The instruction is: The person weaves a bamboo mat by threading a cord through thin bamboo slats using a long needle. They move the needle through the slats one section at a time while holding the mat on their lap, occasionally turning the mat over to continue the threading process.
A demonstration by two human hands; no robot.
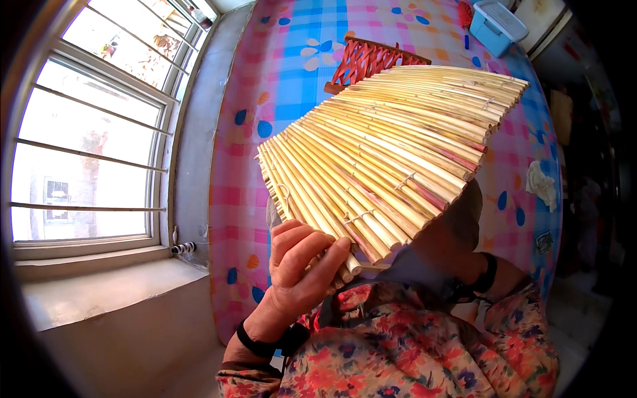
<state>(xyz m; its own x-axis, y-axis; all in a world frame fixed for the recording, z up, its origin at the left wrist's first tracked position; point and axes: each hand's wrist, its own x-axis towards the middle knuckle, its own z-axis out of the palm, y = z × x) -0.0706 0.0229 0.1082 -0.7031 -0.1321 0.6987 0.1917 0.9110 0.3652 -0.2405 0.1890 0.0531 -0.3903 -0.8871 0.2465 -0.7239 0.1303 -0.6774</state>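
Observation:
A mat of pale bamboo sticks (378, 152), tied with thin string and with a few reddish sticks, slants across the middle of the view. My left hand (302, 265) grips its lower left end, fingers wrapped over the sticks near a small string loop (285, 192). My right forearm (501, 275), with a black band on the wrist, reaches under the mat from the lower right; that hand's fingers are hidden. Beyond the mat, a red woven piece on wooden bars (361, 60) lies on the checked, patterned sheet (245, 79).
A barred window (86, 152) and its sill (99, 292) run along the left. A blue lidded plastic box (494, 30) sits at the top right beside a red object (463, 14). A white crumpled cloth (539, 176) and a small dark packet (544, 242) lie on the sheet's right side.

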